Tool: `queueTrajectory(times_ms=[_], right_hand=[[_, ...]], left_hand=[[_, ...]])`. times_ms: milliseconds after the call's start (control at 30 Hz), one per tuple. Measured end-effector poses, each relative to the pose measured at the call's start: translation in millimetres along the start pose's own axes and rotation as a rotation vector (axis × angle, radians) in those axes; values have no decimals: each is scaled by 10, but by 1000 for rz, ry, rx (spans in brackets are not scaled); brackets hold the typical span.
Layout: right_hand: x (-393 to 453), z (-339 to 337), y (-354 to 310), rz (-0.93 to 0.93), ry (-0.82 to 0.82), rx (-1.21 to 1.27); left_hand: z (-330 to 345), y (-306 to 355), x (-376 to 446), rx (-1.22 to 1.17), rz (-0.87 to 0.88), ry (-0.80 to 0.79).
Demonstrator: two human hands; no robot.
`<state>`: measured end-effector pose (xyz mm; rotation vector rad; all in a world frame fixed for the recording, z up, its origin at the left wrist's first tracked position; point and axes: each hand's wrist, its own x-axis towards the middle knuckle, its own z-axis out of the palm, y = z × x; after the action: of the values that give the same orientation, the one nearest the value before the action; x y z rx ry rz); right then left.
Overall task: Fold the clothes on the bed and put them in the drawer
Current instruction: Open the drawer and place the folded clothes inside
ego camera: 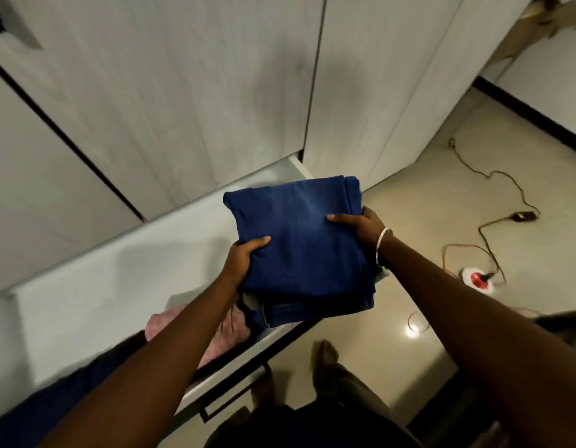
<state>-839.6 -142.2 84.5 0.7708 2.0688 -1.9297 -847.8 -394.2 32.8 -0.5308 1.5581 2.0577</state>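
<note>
A folded stack of blue clothes [299, 240], with denim at its underside, hangs over the right end of an open white drawer [118, 276]. My left hand [244, 257] grips the stack's left near edge, thumb on top. My right hand [361, 226] grips its right edge, thumb on top and fingers underneath. A folded pink garment [228, 331] lies in the drawer under my left forearm. A dark blue garment [53, 402] lies further left along the drawer's near side.
White wardrobe doors [183, 92] rise behind the drawer. The drawer front has a black handle [235, 392]. On the tiled floor to the right lie orange cables [487, 240], a round white and red socket [477, 278] and a small black adapter [523, 216]. My feet [325, 354] stand by the drawer.
</note>
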Motion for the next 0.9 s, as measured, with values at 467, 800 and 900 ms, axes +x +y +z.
queueTrajectory(times_ms=[467,800,900], right_hand=[[1728,558,646,195,-339,-381],[2214,463,1397,321,-213,-294],[2292,448,1572,340,-146,-290]], left_hand=[[-108,-954,844,-149,-295,417],[-2,-1378,1216,-163,-251,502],[11,-1564,1306,-152,-264,493]])
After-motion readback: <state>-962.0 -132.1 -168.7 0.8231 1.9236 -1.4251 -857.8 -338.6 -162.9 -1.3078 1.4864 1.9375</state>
